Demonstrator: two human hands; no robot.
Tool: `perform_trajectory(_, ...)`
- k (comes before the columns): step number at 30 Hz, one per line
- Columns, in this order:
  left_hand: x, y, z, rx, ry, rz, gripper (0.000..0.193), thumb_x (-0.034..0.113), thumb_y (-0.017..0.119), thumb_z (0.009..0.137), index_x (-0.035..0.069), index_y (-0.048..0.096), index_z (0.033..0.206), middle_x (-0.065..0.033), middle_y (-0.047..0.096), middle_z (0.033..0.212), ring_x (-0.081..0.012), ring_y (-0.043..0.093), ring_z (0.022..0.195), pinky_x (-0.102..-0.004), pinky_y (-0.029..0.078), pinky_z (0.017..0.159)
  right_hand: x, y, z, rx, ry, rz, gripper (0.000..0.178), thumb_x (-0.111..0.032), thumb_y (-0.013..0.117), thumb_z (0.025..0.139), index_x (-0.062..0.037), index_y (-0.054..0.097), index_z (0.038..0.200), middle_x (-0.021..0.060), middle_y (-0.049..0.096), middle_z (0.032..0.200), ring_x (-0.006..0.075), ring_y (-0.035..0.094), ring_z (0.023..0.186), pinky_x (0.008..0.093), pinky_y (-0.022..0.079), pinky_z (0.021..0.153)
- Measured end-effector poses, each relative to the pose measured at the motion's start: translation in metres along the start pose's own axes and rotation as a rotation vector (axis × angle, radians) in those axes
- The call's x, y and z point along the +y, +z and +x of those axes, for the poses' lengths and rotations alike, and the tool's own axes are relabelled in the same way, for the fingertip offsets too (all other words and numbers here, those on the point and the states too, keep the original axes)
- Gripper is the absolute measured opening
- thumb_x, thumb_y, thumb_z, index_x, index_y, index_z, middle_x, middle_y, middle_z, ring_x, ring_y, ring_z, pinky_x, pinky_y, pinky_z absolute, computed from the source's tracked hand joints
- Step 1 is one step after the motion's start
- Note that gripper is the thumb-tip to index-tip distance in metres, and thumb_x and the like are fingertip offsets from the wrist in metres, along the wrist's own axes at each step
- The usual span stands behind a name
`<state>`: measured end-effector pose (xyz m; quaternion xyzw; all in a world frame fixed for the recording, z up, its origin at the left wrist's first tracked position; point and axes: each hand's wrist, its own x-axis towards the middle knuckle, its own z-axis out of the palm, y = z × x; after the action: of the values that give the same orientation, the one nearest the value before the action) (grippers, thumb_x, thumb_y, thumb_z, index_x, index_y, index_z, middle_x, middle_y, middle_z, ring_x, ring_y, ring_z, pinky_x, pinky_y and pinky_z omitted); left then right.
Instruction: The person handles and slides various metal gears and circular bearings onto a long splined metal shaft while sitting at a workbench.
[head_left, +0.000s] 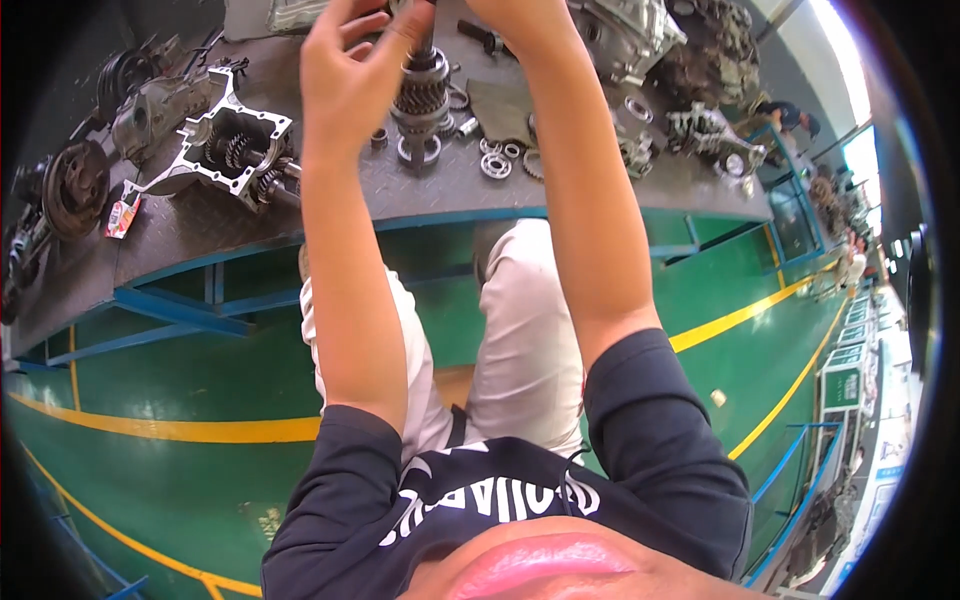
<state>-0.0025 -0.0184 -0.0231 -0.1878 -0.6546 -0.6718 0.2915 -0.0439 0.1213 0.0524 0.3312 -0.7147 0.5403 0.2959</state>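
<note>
An upright gear shaft stands on the metal workbench, its dark upper end reaching the top edge of the view. My left hand is at this upper end, thumb along the shaft and fingers curled. Its index finger and thumb tip run out at the top, so what they pinch is cut off. My right hand is just right of the shaft, its fingers beyond the top edge. Bearing rings and a small metal sleeve lie by the shaft's foot.
On the left sits an opened gearbox housing with gears inside, near a brown drum. Castings crowd the right side. The workbench has a blue frame. Another person bends over a bench farther right.
</note>
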Motion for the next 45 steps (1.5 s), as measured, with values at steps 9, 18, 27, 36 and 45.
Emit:
perform_trajectory(9, -0.052, 0.009, -0.015, -0.335, -0.217, 0.131, 0.060, 0.025, 0.086, 0.087, 0.001, 0.062, 0.137, -0.0098, 0.073, 0.115, -0.0159, 0.069, 0.103, -0.0312, 0.058, 0.086, 0.041, -0.002, -0.028, 0.240, 0.047, 0.435, 0.042, -0.009, 0.055, 0.106, 0.0043, 0.050, 0.145, 0.0072, 0.072, 0.100, 0.0100, 0.064, 0.080, 0.0247, 0.052, 0.069)
perform_trajectory(18, -0.062, 0.020, -0.022, -0.156, 0.139, 0.412, 0.058, 0.033, 0.088, 0.082, 0.000, 0.070, 0.126, -0.0080, 0.074, 0.114, -0.0159, 0.068, 0.104, -0.0311, 0.051, 0.092, 0.037, -0.007, -0.039, 0.169, -0.039, 0.482, 0.052, -0.009, 0.058, 0.105, 0.0010, 0.042, 0.153, 0.0088, 0.072, 0.105, 0.0093, 0.064, 0.075, 0.0236, 0.051, 0.065)
perform_trajectory(27, -0.105, -0.002, -0.027, -0.099, 0.091, 0.275, 0.071, 0.039, 0.090, 0.081, 0.001, 0.066, 0.136, -0.0066, 0.074, 0.111, -0.0170, 0.069, 0.098, -0.0289, 0.053, 0.089, 0.026, -0.006, -0.038, 0.108, 0.119, 0.402, 0.054, -0.011, 0.064, 0.102, 0.0028, 0.044, 0.151, 0.0099, 0.072, 0.106, 0.0116, 0.066, 0.083, 0.0262, 0.053, 0.070)
perform_trajectory(36, -0.103, 0.011, -0.033, -0.135, 0.415, 0.342, 0.055, 0.034, 0.073, 0.099, 0.005, 0.047, 0.137, -0.0110, 0.061, 0.135, -0.0212, 0.060, 0.125, -0.0333, 0.044, 0.109, 0.025, 0.005, -0.041, 0.264, -0.101, 0.043, 0.052, -0.023, 0.067, 0.100, 0.0039, 0.053, 0.143, 0.0189, 0.071, 0.088, 0.0179, 0.067, 0.068, 0.0333, 0.054, 0.065)
perform_trajectory(45, -0.103, 0.023, -0.040, 0.008, 0.387, 0.220, 0.027, 0.018, 0.070, 0.099, 0.009, 0.058, 0.122, -0.0111, 0.071, 0.103, -0.0272, 0.069, 0.094, -0.0361, 0.052, 0.087, 0.039, -0.009, -0.049, -0.075, 0.010, 0.112, 0.030, -0.023, 0.061, 0.105, 0.0032, 0.063, 0.119, 0.0108, 0.070, 0.085, 0.0153, 0.063, 0.076, 0.0314, 0.051, 0.070)
